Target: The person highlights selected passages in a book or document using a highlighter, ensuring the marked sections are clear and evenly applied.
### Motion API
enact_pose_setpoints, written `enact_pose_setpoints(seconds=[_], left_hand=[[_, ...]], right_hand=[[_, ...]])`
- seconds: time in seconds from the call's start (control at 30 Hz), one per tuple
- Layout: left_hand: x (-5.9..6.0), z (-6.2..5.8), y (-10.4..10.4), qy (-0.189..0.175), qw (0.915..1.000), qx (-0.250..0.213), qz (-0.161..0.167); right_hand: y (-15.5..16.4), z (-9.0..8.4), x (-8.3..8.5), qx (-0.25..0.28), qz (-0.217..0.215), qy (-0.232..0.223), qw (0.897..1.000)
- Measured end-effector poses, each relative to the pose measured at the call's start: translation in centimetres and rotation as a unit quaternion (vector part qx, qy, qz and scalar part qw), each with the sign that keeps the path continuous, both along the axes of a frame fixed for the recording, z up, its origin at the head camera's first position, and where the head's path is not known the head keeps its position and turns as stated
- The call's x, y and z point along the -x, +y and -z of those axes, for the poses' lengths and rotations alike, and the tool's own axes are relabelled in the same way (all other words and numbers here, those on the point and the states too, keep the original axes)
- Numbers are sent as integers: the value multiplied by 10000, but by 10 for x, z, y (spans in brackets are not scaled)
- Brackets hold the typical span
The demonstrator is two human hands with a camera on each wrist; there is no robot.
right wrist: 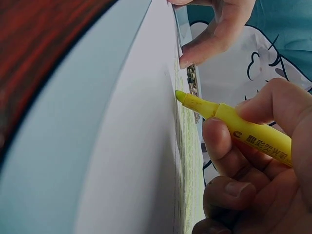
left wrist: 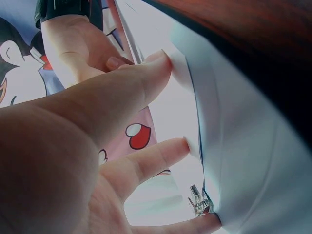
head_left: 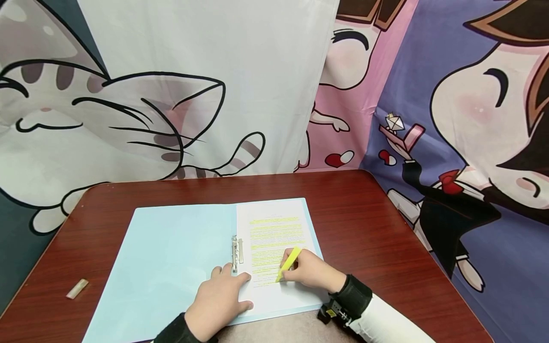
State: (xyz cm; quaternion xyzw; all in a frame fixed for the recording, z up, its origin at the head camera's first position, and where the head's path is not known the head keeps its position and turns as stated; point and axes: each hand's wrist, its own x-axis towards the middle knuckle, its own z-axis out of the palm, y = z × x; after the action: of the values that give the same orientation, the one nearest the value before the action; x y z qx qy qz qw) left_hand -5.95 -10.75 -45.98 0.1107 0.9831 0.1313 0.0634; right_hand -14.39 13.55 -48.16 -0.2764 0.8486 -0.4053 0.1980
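The right hand (head_left: 315,272) pinches a yellow highlighter (head_left: 288,264) low on its barrel, tip on the printed sheet (head_left: 274,238) lying in the open blue folder (head_left: 171,257) on the worktop (head_left: 364,224). The marker looks light, stiff and smooth, best held near the tip. Its barrel print is too small to read. The left hand (head_left: 220,300), fingers flat, presses the thin, floppy sheet beside the folder's metal clip (head_left: 237,251).
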Motion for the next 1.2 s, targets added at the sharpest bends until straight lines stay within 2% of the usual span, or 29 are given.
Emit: enact_pose_setpoints(seconds=[0.57, 1.2], left_hand=[[1, 2, 1, 1, 10000, 57, -2], [0, 1, 1, -17, 10000, 79, 25]], right_hand=[[8, -3, -1, 122, 124, -234, 9996], [13, -5, -2, -83, 299, -99, 9995]])
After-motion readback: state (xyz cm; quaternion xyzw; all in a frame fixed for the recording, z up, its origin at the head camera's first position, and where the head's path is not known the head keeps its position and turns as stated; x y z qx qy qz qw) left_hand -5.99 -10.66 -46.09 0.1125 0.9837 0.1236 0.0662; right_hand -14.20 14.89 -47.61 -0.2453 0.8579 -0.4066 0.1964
